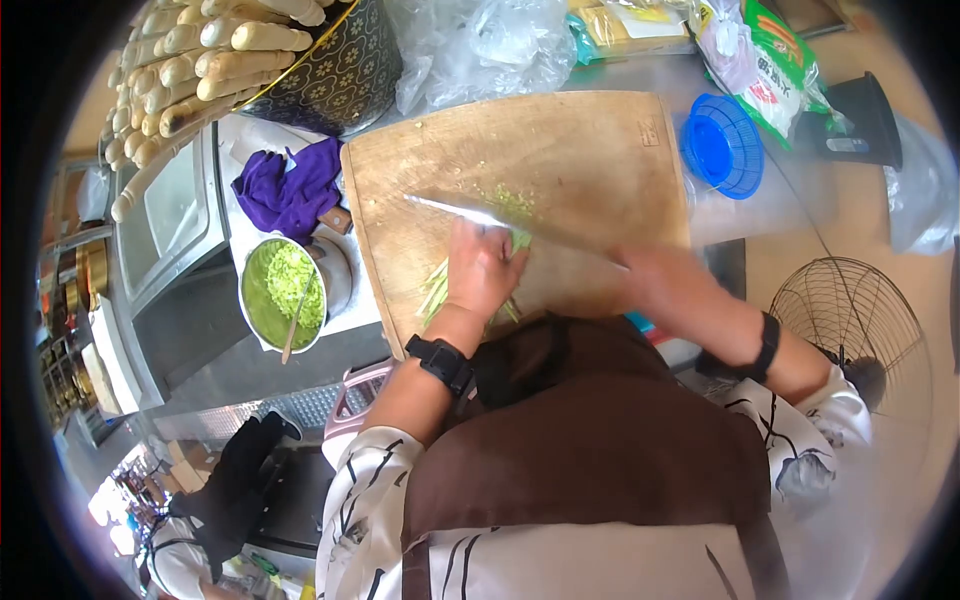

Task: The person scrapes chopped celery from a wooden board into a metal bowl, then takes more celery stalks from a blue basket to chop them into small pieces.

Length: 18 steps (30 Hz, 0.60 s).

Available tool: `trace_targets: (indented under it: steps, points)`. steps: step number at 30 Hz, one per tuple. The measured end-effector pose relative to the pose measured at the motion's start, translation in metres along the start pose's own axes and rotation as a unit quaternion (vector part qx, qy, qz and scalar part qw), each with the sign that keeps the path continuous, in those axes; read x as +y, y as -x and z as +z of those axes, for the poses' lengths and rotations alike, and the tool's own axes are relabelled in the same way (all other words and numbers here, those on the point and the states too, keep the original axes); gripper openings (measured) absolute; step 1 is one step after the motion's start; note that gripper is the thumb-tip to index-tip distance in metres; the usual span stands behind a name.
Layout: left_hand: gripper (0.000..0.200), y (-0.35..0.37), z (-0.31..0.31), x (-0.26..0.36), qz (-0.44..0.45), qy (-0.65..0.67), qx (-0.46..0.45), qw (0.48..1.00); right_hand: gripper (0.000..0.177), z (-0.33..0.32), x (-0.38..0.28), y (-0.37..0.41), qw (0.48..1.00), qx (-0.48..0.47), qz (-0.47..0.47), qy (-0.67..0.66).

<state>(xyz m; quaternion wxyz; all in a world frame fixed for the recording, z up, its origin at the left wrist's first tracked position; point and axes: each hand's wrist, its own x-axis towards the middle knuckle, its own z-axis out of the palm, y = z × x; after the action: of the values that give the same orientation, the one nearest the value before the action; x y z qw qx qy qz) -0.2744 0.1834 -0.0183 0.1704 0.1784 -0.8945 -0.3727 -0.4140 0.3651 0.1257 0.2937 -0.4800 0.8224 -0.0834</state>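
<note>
On the wooden cutting board [420,165], my left hand [482,268] is closed over a bundle of thin green stalks [434,290], whose ends stick out below and beside it. My right hand [650,280], smeared by motion, grips a knife [570,243] at the board's right side. The long blade slants up and left across the board, just beyond my left fingers. Finely chopped green bits [512,200] lie behind the blade. Where the edge meets the stalks is partly hidden by my left hand.
Left of the board stand a metal bowl of chopped greens [290,280] with a spoon and a purple cloth [290,185]. A blue plastic basket [722,147] sits to the right, near a wire strainer [850,310]. Behind is a patterned bin [335,75] of wooden-handled sticks. Another person [190,550] is at lower left.
</note>
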Motion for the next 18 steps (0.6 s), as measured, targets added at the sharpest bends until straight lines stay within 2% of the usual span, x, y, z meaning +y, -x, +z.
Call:
trace_targets:
  steps: [2,3,6,9,13,16,18]
  points:
    - [0.021,-0.003,0.002,0.0,-0.003,0.002,-0.016,1.0,0.013,-0.009,-0.005,0.012,1.0,-0.013,0.015,0.025]
    - [0.029,-0.005,0.002,0.001,0.002,0.009,0.007,1.0,0.013,-0.01,-0.004,0.015,0.999,-0.016,0.015,0.027]
    - [0.03,-0.004,0.003,-0.001,0.037,-0.003,0.045,0.998,0.014,0.007,0.005,0.005,1.0,-0.02,0.0,0.0]
    - [0.025,-0.001,-0.002,0.001,0.0,-0.004,-0.004,1.0,0.016,0.032,0.01,-0.028,0.999,-0.015,-0.001,-0.028]
    - [0.029,0.002,-0.005,0.008,-0.013,-0.008,0.0,1.0,0.015,0.051,0.017,-0.041,0.997,0.036,-0.012,-0.062]
    - [0.028,0.002,-0.003,0.006,-0.003,-0.011,0.017,1.0,0.015,0.033,0.019,-0.022,0.996,0.041,-0.023,-0.071]
    - [0.027,0.002,-0.001,0.002,0.025,-0.015,0.033,0.999,0.015,0.004,0.006,0.001,0.999,0.008,-0.038,0.002]
